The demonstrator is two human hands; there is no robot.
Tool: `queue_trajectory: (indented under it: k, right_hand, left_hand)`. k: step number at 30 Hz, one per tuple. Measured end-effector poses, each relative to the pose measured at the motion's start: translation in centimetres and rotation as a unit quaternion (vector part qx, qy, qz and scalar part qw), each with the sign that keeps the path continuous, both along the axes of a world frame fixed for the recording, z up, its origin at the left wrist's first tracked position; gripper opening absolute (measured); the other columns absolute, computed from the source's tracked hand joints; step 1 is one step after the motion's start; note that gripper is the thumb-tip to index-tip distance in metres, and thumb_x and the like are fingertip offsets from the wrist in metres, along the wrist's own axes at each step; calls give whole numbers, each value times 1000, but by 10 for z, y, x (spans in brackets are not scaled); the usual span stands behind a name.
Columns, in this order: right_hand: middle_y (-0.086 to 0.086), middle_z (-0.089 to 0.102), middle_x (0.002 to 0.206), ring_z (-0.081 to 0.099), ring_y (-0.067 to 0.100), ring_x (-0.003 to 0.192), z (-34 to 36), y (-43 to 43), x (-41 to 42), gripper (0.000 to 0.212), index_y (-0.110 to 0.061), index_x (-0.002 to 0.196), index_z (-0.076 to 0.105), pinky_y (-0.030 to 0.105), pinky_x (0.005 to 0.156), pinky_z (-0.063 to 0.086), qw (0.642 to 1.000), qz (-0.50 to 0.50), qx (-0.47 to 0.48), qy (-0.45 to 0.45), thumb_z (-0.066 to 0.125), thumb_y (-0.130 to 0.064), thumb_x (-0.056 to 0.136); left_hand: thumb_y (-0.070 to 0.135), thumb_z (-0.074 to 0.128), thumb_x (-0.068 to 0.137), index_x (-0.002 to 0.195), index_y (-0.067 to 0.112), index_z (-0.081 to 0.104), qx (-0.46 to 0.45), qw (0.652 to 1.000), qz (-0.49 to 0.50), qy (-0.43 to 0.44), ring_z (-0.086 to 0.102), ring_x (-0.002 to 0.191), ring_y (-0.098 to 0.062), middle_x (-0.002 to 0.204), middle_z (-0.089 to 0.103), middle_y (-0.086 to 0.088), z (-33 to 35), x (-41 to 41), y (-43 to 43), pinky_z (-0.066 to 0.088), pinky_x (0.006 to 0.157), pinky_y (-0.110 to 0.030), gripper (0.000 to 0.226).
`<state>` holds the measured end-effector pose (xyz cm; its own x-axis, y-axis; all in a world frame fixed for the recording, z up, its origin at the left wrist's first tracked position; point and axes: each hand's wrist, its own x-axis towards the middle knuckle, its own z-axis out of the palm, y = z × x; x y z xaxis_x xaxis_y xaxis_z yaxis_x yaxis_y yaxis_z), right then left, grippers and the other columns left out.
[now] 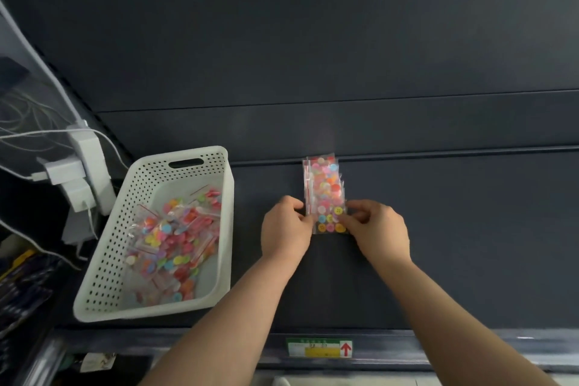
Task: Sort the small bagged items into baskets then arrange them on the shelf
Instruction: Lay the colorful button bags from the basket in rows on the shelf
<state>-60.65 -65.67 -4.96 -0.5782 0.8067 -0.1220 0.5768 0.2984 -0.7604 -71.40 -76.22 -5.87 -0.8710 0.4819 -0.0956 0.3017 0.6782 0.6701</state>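
Head view, shelf (454, 244): dark and flat, with a green-and-yellow label (319, 348) on its front lip at six o'clock.
Left hand (286, 226): fingers curled, pinching the left edge of the front bag (329, 222).
Right hand (379, 229): pinching the same bag's right edge, so the two hands sat close together, one on each side.
Row of bags (324, 185): button packets overlapped like tiles, running from the hands toward twelve o'clock.
Why that grip: likely to square the newest packet against the row and keep the line straight.
Basket (106, 260): white, perforated, at nine o'clock of the hands, within easy reach.
Loose bags (175, 238): many were heaped inside it, so plenty looked left to arrange.
Chargers (78, 172): off the shelf at ten o'clock.
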Motion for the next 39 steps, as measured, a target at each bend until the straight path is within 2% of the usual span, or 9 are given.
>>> queue_trajectory:
  k: [5, 8, 11, 15, 18, 24, 28, 32, 39]
  right_hand:
    - [-23, 54, 67, 56, 7, 68, 4, 0, -2, 16, -29, 102, 71, 28, 64, 52, 1000, 12, 19, -8, 65, -31, 88]
    - [-16, 62, 83, 59, 10, 80, 6, 2, -1, 29, -27, 115, 65, 28, 69, 50, 999, 9, 41, -13, 65, -35, 87]
    - [-11, 64, 95, 60, 12, 85, 16, 3, 2, 27, -30, 114, 64, 28, 69, 49, 994, 26, 105, -27, 61, -35, 88]
    - [-11, 63, 105, 59, 13, 95, 31, -7, 3, 21, -34, 110, 66, 25, 62, 41, 954, 128, 250, -102, 54, -33, 93]
    - [-12, 63, 108, 57, 13, 100, 38, -23, -4, 23, -37, 110, 65, 24, 62, 42, 926, 190, 304, -121, 49, -30, 95]
    - [-10, 65, 103, 60, 14, 93, 45, -73, -31, 26, -34, 104, 67, 26, 65, 48, 915, 247, 307, -90, 45, -24, 95]
    - [-10, 66, 102, 61, 15, 93, 48, -109, -50, 20, -32, 104, 66, 27, 64, 49, 917, 266, 293, -49, 48, -32, 95]
    - [-11, 67, 96, 64, 12, 87, 48, -132, -61, 27, -32, 108, 68, 29, 65, 53, 927, 257, 274, 19, 58, -48, 88]
    - [-15, 65, 98, 63, 6, 85, 44, -138, -59, 35, -36, 99, 71, 27, 65, 52, 943, 235, 234, -25, 57, -62, 81]
  left_hand:
    - [38, 70, 87, 110, 16, 61, -32, 999, -16, -8, 66, 85, -12, 100, 70, 2, 5, -4, 3, 51, 63, -22, 33]
    - [37, 69, 89, 118, 16, 56, -34, 999, -8, -12, 66, 86, -11, 102, 69, 1, 14, -3, 0, 49, 62, -20, 38]
    - [30, 67, 91, 112, 18, 61, -32, 999, -27, 19, 65, 88, -12, 100, 68, 4, 32, 0, -8, 55, 72, -26, 25]
    - [29, 64, 92, 101, 24, 67, -53, 994, -28, 91, 64, 89, -11, 94, 69, 10, 63, 3, -30, 55, 75, -31, 11]
    - [31, 64, 91, 97, 28, 68, -68, 989, 1, 134, 64, 86, -9, 90, 69, 13, 75, 2, -58, 56, 73, -34, 8]
    - [31, 66, 90, 93, 31, 69, -105, 981, 94, 131, 65, 84, -9, 90, 69, 16, 76, -29, -138, 50, 68, -29, 4]
    - [28, 66, 90, 99, 26, 68, -123, 978, 129, 106, 65, 93, -15, 103, 71, 8, 66, -67, -181, 54, 78, -34, 10]
    - [32, 61, 93, 109, 21, 68, -143, 979, 98, 106, 65, 95, -18, 106, 70, 4, 57, -94, -182, 55, 79, -37, 20]
    - [52, 55, 93, 108, 20, 65, -225, 964, 36, 135, 63, 88, -19, 102, 66, 2, 46, -116, -153, 51, 70, -33, 38]
